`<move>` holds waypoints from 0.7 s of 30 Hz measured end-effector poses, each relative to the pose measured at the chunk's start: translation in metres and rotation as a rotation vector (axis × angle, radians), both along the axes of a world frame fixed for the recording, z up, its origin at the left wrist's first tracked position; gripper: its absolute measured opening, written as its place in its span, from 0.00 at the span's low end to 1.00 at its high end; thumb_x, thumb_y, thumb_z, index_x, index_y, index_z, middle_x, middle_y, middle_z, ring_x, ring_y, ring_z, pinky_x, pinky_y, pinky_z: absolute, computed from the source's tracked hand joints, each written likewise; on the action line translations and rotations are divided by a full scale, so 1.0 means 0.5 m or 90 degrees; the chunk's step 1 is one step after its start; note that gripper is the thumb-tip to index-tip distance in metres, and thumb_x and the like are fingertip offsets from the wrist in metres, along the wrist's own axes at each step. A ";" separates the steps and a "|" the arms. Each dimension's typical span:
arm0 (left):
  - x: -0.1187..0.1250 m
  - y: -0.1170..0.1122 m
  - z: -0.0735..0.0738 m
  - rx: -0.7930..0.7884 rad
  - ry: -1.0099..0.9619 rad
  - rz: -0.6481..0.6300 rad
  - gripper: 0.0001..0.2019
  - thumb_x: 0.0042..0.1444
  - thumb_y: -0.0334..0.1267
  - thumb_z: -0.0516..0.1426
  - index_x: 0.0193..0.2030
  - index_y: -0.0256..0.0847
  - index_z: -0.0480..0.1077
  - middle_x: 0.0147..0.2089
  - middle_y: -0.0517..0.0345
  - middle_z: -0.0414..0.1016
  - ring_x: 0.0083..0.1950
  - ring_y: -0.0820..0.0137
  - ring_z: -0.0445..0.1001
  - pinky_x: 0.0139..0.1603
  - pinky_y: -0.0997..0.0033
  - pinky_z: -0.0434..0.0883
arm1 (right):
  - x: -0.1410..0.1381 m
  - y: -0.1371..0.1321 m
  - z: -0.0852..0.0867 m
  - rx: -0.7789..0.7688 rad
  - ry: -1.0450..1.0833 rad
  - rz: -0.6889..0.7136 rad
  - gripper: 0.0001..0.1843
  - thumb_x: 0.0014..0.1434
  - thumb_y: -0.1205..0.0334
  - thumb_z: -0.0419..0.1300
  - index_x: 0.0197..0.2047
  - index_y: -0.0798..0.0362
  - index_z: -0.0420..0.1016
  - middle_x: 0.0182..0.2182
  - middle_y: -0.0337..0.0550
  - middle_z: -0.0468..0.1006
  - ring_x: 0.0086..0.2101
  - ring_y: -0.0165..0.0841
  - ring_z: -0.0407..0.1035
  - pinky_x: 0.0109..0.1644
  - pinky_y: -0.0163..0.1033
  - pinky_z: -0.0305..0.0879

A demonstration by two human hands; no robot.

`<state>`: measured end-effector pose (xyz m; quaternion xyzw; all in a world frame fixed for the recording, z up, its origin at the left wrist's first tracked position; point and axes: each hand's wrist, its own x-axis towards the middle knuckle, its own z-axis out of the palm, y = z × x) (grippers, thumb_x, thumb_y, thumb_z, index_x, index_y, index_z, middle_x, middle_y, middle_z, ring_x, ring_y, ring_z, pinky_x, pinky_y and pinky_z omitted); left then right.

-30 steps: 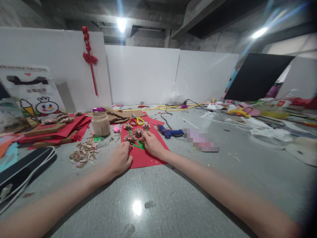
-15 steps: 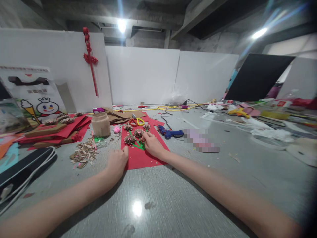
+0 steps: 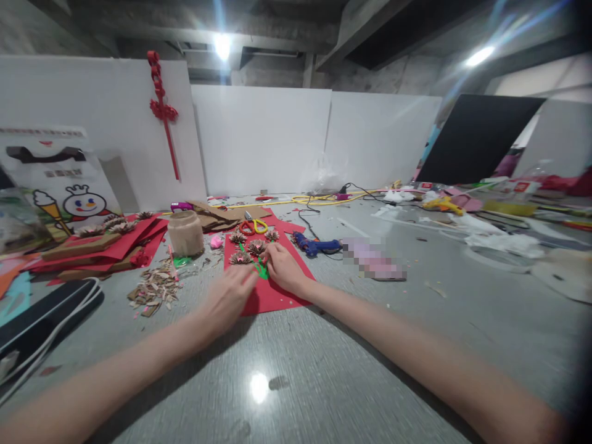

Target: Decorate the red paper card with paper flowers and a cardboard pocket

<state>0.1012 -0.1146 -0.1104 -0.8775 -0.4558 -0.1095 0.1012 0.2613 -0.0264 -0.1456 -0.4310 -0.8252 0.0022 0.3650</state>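
Observation:
A sheet of red paper [image 3: 271, 299] lies on the grey table, bearing several brown layered cardboard flowers [image 3: 256, 248] with pink centres. Below them, green strips [image 3: 262, 270] spread like stems and leaves. My right hand [image 3: 283, 269] rests on the sheet's right side, thumb and fingers pinched together beside the strips; whatever is between the fingertips is hidden. From the left, my left hand [image 3: 234, 291] reaches over the sheet, slightly blurred, its fingers stretched toward the green strips. Its fingertips are close to them; contact cannot be made out.
Scissors [image 3: 254, 227] with red and yellow handles lie behind the flowers. A blue glue gun [image 3: 317, 245] is right of the sheet, its cord running back. A jar [image 3: 185, 234] and a pile of cardboard scraps [image 3: 155, 288] stand left. Red papers [image 3: 104, 251] are stacked farther left.
My left hand has moved from the sheet's left edge inward to the right, its curled fingers now stretched out. My right hand stays at nearly the same place by the green strips.

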 end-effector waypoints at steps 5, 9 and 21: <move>0.029 -0.031 -0.025 -0.251 0.007 -0.231 0.29 0.58 0.52 0.42 0.63 0.42 0.47 0.66 0.53 0.47 0.65 0.65 0.46 0.63 0.58 0.46 | 0.000 -0.003 0.003 0.009 0.014 0.003 0.08 0.53 0.74 0.46 0.35 0.55 0.62 0.35 0.46 0.67 0.38 0.33 0.62 0.45 0.38 0.60; 0.026 -0.036 -0.024 -0.269 0.006 -0.215 0.30 0.58 0.52 0.42 0.63 0.38 0.48 0.65 0.51 0.48 0.65 0.65 0.47 0.62 0.61 0.49 | 0.000 -0.004 0.003 0.005 0.016 0.009 0.08 0.53 0.74 0.46 0.35 0.55 0.61 0.35 0.46 0.67 0.38 0.33 0.62 0.45 0.38 0.60; 0.039 -0.065 0.002 -0.138 0.111 0.342 0.29 0.57 0.51 0.42 0.31 0.27 0.74 0.29 0.35 0.73 0.33 0.53 0.74 0.29 0.59 0.68 | 0.000 -0.002 0.002 0.000 0.022 0.008 0.09 0.51 0.75 0.46 0.35 0.55 0.61 0.36 0.47 0.68 0.38 0.32 0.63 0.45 0.39 0.60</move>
